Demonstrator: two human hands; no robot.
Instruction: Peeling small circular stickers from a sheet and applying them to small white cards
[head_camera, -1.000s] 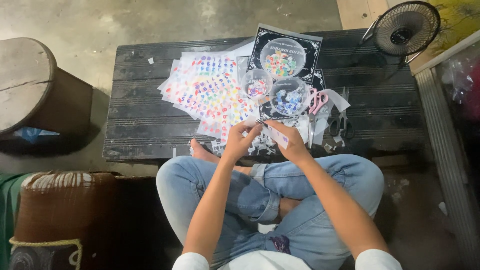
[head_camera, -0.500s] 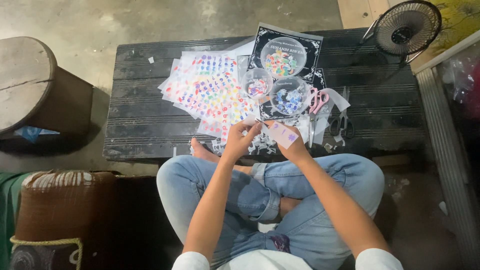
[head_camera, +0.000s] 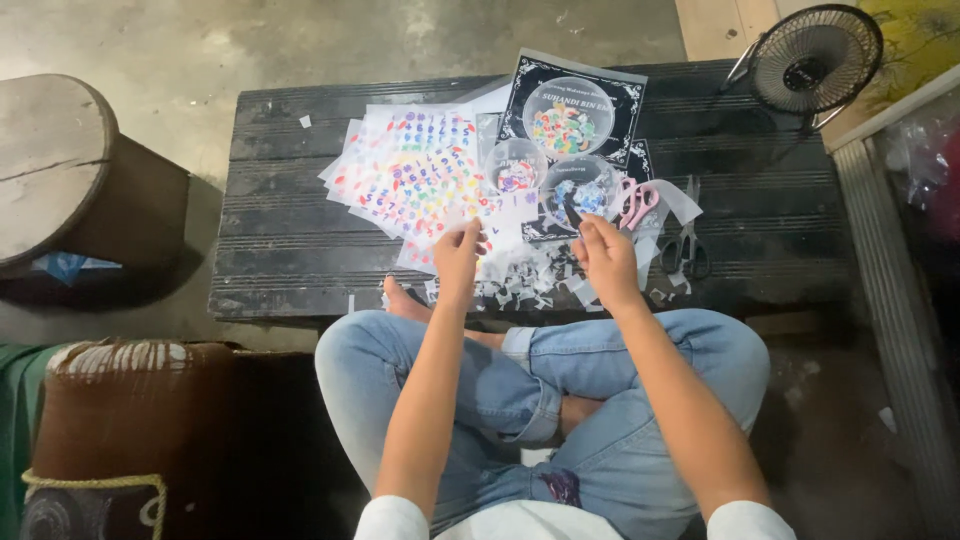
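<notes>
Sticker sheets (head_camera: 420, 175) lie fanned across the dark bench (head_camera: 290, 270), just beyond our knees, with paper scraps (head_camera: 520, 285) strewn along the near edge. A second ago our two hands met over one small piece near the middle; now they have drawn apart, which suggests to us that a bit has been peeled or split off and each hand carries its own share.

Our left hand (head_camera: 458, 258) hovers at the near corner of the sheets, thumb and fingers (head_camera: 470, 232) pinched narrow on a pale slip that we can barely make out. Our right hand (head_camera: 605, 258) is lifted beside the round clear tub (head_camera: 582, 190), fingertips (head_camera: 588, 228) nearly closed; whether something small sits between them we cannot tell.

A second tub (head_camera: 516, 165) stands just left of the first, pink scissors (head_camera: 634, 203) touch its right side, black scissors (head_camera: 688, 245) lie farther right, and a fan (head_camera: 812, 55) stands at the far corner.
</notes>
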